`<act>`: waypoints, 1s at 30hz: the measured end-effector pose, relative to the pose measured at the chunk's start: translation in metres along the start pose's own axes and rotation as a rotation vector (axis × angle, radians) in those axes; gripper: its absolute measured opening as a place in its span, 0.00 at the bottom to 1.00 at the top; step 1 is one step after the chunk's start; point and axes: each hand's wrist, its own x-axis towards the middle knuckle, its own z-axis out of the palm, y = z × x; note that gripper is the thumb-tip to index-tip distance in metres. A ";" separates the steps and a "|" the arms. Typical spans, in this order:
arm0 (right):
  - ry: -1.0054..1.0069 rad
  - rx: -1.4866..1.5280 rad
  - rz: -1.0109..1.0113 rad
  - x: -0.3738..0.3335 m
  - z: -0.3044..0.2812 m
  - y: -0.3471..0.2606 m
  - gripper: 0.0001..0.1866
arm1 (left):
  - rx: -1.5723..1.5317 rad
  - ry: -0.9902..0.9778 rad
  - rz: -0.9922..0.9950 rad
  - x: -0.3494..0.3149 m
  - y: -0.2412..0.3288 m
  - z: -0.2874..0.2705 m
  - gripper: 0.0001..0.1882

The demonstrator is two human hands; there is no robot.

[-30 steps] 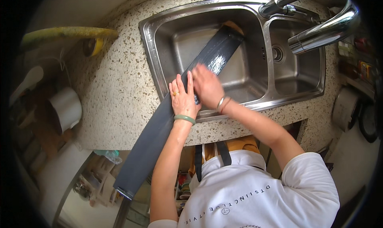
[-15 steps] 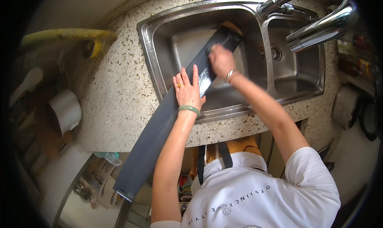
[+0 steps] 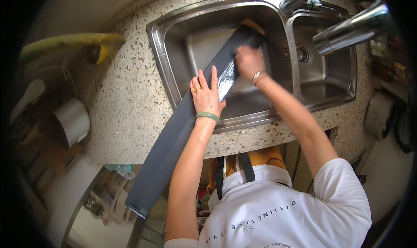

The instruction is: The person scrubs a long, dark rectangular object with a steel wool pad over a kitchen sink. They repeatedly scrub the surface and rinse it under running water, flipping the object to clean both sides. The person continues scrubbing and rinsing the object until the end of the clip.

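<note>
A long dark grey panel [image 3: 167, 148] slants across the front left rim of the sink. Its far end lies in the large basin [image 3: 204, 44], and its near end juts past the counter edge at lower left. Wet shine shows on the part near my hands. My left hand [image 3: 206, 98] rests flat on the panel at the rim, fingers stretched out. Farther up the panel, my right hand [image 3: 249, 61] is blurred, its fingers curled down on the surface over something small and dark that I cannot make out. A brown piece [image 3: 253, 26] shows at the panel's far end.
A smaller basin [image 3: 321, 74] with a drain adjoins on the right, under a chrome faucet [image 3: 347, 31]. Speckled counter [image 3: 126, 105] surrounds the sink. A yellow curved object [image 3: 69, 44] lies at far left, above a white pot [image 3: 71, 122].
My right hand has shifted slightly right and down along the panel, still bent over it. My left hand and the panel stay nearly in place; the whole view has shifted a little.
</note>
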 end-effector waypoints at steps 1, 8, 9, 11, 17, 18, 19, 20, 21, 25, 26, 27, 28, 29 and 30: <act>0.072 0.051 -0.088 -0.020 -0.004 -0.029 0.08 | 0.001 0.003 -0.007 0.000 0.000 0.001 0.67; -0.006 0.093 -0.228 -0.052 -0.036 -0.074 0.12 | -0.044 0.038 -0.004 -0.002 -0.004 0.005 0.67; 0.096 -0.018 -0.214 -0.039 -0.029 -0.051 0.10 | -0.044 0.043 -0.003 -0.003 -0.003 0.005 0.67; -0.028 -0.028 0.015 -0.004 -0.018 0.007 0.09 | -0.034 0.039 0.001 -0.003 -0.001 0.006 0.67; 0.128 0.014 -0.014 -0.001 0.002 -0.016 0.05 | -0.103 0.048 0.003 -0.007 0.001 0.005 0.65; 0.102 0.139 -0.156 -0.016 -0.011 -0.050 0.03 | -0.105 0.037 -0.021 -0.012 -0.003 0.005 0.64; 0.110 0.213 -0.210 -0.035 -0.024 -0.083 0.04 | -0.109 0.025 -0.031 -0.019 -0.005 0.004 0.63; 0.134 0.267 -0.234 -0.051 -0.024 -0.106 0.08 | -0.111 0.010 -0.030 -0.025 -0.005 0.002 0.61; 0.172 0.262 -0.270 -0.060 -0.027 -0.118 0.10 | -0.084 0.026 -0.061 -0.036 -0.008 0.003 0.60; 0.118 0.485 -0.178 -0.064 -0.037 -0.123 0.11 | -0.092 -0.020 -0.167 -0.103 -0.025 -0.043 0.60; 0.080 0.458 -0.173 -0.065 -0.039 -0.127 0.11 | -0.076 -0.040 -0.212 -0.125 -0.033 -0.054 0.61; 0.076 0.448 -0.186 -0.066 -0.038 -0.132 0.12 | -0.036 -0.047 -0.245 -0.147 -0.042 -0.061 0.62; 0.073 0.438 -0.199 -0.067 -0.038 -0.139 0.12 | 0.004 -0.055 -0.277 -0.168 -0.052 -0.069 0.63; 0.061 0.452 -0.219 -0.071 -0.039 -0.146 0.13 | 0.060 -0.059 -0.316 -0.186 -0.061 -0.076 0.64; 0.049 0.473 -0.245 -0.074 -0.038 -0.156 0.13 | 0.111 -0.075 -0.352 -0.199 -0.070 -0.080 0.65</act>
